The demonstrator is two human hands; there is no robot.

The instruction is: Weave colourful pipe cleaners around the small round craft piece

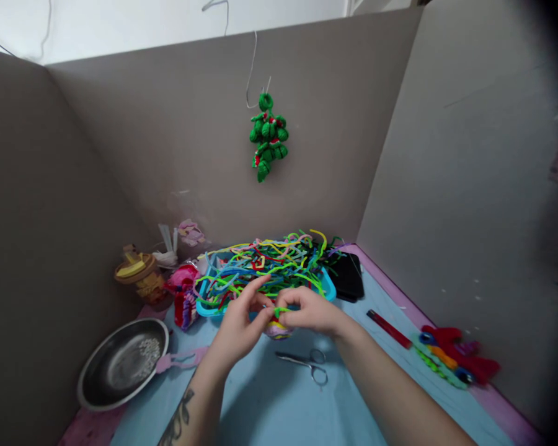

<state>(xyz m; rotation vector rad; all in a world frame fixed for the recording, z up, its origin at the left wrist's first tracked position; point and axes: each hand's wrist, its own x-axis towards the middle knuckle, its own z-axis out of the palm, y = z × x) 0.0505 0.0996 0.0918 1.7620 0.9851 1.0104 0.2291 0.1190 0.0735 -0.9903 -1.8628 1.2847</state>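
Observation:
Both hands meet over the blue cloth, around a small fuzzy piece (278, 331) in yellow, lilac and red with green strands on top, probably twisted pipe cleaners. My left hand (244, 316) pinches it from the left, thumb and a finger against it, its index finger raised. From the right, my right hand (309, 313) has its fingers curled onto the green strand. The fingers hide much of the piece. Just below lies a pair of metal scissors (302, 362). Behind the hands stands a blue basket (330, 286) heaped with many-coloured pipe cleaners (265, 266).
At left are a steel bowl (100, 371) with small white beads, a pink clip-like tool (181, 359) and a red-and-purple bundle (185, 303). A red cutter-like stick (390, 329) and colourful fuzzy pieces (446, 356) lie right. A green ornament (268, 133) hangs on the grey partition (167, 124).

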